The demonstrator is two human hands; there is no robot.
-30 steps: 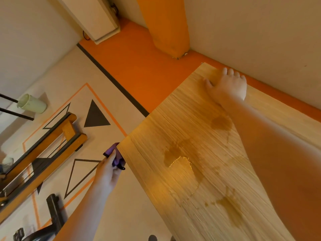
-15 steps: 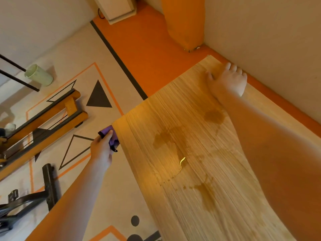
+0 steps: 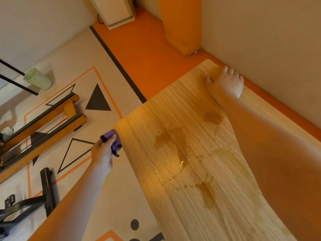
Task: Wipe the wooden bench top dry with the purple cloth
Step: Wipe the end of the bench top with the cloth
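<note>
The wooden bench top (image 3: 173,119) runs from the lower right up toward the wall corner. Dark wet patches (image 3: 170,140) and small drops spread across its middle. My left hand (image 3: 103,153) holds the bunched purple cloth (image 3: 113,140) just off the bench's left corner, beside the edge and over the floor. Most of the cloth is hidden under my fingers. My right hand (image 3: 225,82) rests flat on the far end of the bench, fingers reaching its back edge near the wall.
Orange floor (image 3: 144,54) and a patterned beige mat (image 3: 83,80) lie left of the bench. A wooden frame with black rails (image 3: 43,122) and a pale green cup (image 3: 38,79) are at the left. An orange pillar (image 3: 180,23) stands in the corner. Walls close the right side.
The view has swung, so the bench sits lower and further right in frame. Both hands keep their places relative to the bench; the left still holds the cloth by the corner.
</note>
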